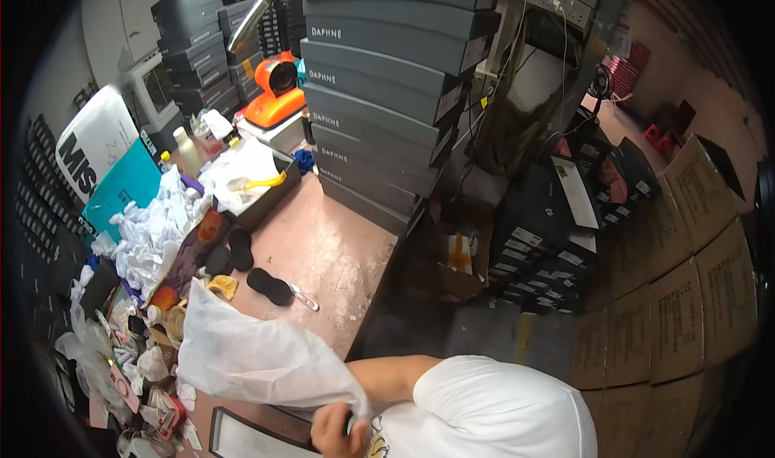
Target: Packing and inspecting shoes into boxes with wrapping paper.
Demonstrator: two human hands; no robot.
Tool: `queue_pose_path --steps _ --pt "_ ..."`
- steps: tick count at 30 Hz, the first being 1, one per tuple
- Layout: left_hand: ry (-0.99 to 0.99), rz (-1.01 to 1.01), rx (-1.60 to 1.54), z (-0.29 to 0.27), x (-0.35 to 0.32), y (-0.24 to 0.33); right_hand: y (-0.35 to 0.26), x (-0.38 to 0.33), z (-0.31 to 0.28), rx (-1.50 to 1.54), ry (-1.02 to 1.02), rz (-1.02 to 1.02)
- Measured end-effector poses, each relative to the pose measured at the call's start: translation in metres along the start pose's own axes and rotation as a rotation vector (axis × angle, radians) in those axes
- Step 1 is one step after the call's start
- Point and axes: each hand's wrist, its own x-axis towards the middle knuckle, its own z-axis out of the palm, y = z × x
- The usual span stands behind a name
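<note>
A thin, whitish see-through bag (250, 353) spreads across the lower middle of the view. My left hand (335, 430) is closed on the bag's edge near the lower border, thumb toward the right. From the white sleeve on the right, my right forearm (391, 377) runs left and goes out of sight at the bag, which hides my right hand and its fingers. Just left of my left hand lies an open, dark-rimmed box (250, 440) with a pale inside. Beyond the bag, a black oval pad (270, 287) rests on the table beside a small pale-handled tool (305, 297).
Tall stacks of grey shoe boxes (379, 79) stand at the table's far end. An orange device (278, 95) sits behind a tray (270, 192). Crumpled white paper (157, 224) and clutter line the left side. Brown cartons (678, 296) are piled at right.
</note>
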Motion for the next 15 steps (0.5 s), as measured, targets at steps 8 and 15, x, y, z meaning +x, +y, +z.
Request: queue_pose_path --steps 8,15 --pt "0.616 -0.733 -0.865 -0.046 0.026 -0.019 0.015 -0.011 0.010 -0.263 -0.078 0.018" --pt "0.182 -0.664 -0.188 -0.128 -0.010 -0.052 0.021 -0.077 0.021 -0.560 -0.392 0.103"
